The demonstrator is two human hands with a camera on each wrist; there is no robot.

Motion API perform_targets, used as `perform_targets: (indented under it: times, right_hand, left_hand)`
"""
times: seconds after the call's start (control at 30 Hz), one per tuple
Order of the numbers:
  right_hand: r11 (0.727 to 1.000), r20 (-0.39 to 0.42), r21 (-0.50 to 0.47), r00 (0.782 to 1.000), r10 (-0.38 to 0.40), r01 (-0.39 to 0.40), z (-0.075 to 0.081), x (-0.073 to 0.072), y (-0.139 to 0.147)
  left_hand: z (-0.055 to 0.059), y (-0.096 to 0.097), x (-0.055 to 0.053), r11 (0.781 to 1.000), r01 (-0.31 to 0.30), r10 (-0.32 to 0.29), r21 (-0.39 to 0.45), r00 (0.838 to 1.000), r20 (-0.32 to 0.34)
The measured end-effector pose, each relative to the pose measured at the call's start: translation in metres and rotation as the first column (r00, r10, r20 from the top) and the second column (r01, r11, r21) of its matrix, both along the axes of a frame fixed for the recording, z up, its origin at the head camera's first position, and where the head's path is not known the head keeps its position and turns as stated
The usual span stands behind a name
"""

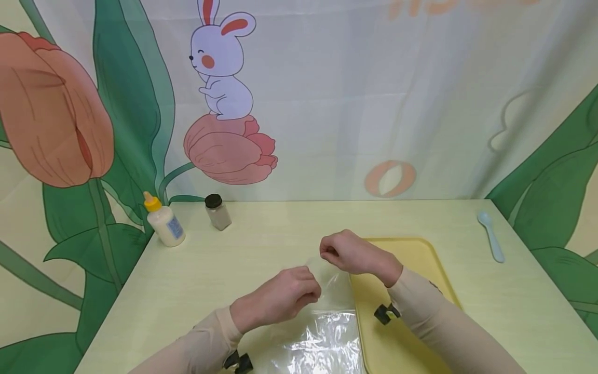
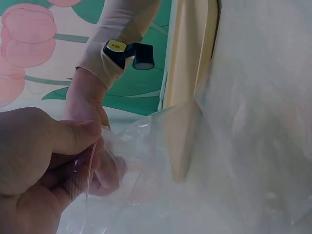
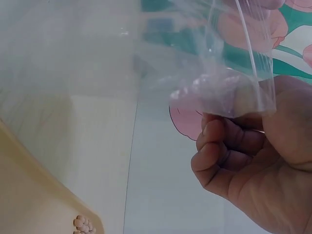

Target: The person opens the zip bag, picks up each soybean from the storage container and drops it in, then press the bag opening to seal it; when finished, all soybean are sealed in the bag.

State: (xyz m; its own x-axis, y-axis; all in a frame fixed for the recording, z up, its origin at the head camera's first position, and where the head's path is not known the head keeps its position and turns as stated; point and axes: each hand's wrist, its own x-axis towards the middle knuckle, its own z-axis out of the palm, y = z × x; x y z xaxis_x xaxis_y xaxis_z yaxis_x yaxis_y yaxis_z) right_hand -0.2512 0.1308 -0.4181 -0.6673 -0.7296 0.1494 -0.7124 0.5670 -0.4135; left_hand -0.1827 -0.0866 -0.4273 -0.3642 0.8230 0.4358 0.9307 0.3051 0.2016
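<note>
A clear plastic zip bag [image 1: 327, 337] hangs between my two hands above the table, catching bright reflections. My left hand [image 1: 280, 295] pinches its top edge between thumb and fingers; the zip strip shows beside the thumb in the left wrist view. Farther forward and to the right, my right hand [image 1: 352, 252] pinches a corner of the same edge, the other fingers curled below the bag [image 3: 204, 63] in the right wrist view. Through the film in the left wrist view, part of the right hand and the tray show. I cannot tell whether the bag's mouth is parted.
A yellow tray [image 1: 371, 291] lies under my right forearm, with a cluster of small tan bumps [image 3: 84, 225] at one corner. At the back left stand a glue bottle [image 1: 167, 227] and a black-lidded jar [image 1: 218, 213]. A pale blue spoon [image 1: 490, 236] lies far right.
</note>
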Motion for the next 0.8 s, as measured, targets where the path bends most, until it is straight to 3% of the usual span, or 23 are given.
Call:
perform_targets:
  times: [0.6, 0.8]
  right_hand:
    - [1.0, -0.02, 0.016, 1.0, 0.004, -0.003, 0.0034, -0.0015, 0.0049]
    - [1.0, -0.019, 0.009, 1.0, 0.009, -0.009, 0.0045, -0.0002, 0.0057]
  left_hand:
    - [0.0022, -0.0029, 0.0079, 0.998, 0.054, -0.055, -0.019, 0.998, -0.028]
    - [0.0049, -0.0028, 0.0086, 1.0, 0.006, -0.007, -0.012, 0.999, -0.053]
